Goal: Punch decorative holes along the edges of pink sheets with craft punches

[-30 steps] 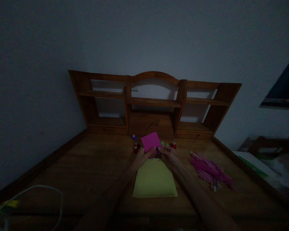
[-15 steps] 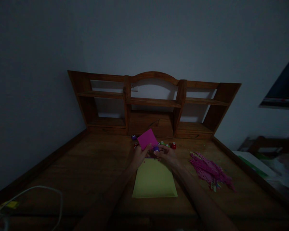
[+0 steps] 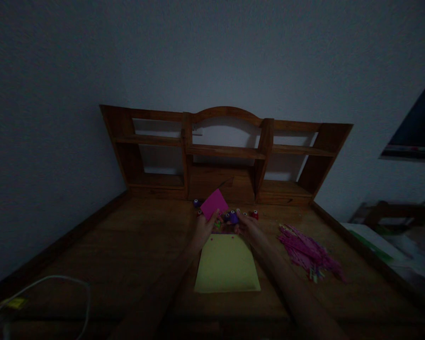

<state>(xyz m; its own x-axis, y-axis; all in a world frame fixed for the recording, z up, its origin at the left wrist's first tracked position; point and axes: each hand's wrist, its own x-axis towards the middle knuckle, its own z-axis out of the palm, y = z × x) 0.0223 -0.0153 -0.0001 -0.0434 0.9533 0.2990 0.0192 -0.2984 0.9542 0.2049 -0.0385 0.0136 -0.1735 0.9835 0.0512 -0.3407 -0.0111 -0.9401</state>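
Note:
A pink card [image 3: 214,204] is pinched between the thumb and fingers of my left hand [image 3: 206,228], tilted above the desk. My right hand [image 3: 250,229] has its fingers round the right side of a small purple eye-topped piece [image 3: 233,217]; its white-ringed end faces me. Whether this piece touches the desk I cannot tell. Right beside it is a darker small piece [image 3: 227,217], and a bit of green shows near my left fingertips. In front of both hands lies a yellow sheet [image 3: 228,267], with small reddish marks near its far edge.
Another purple eye-topped piece [image 3: 196,203] stands behind the card, and a red one [image 3: 255,215] stands right of my right hand. A heap of pink strips [image 3: 310,252] lies on the right. A wooden shelf unit [image 3: 226,150] closes the back; a white cable [image 3: 67,277] loops at front left.
The purple piece has turned so its white-ringed end faces me, and my right hand has shifted slightly right with fingers wider. The pink card has moved slightly left.

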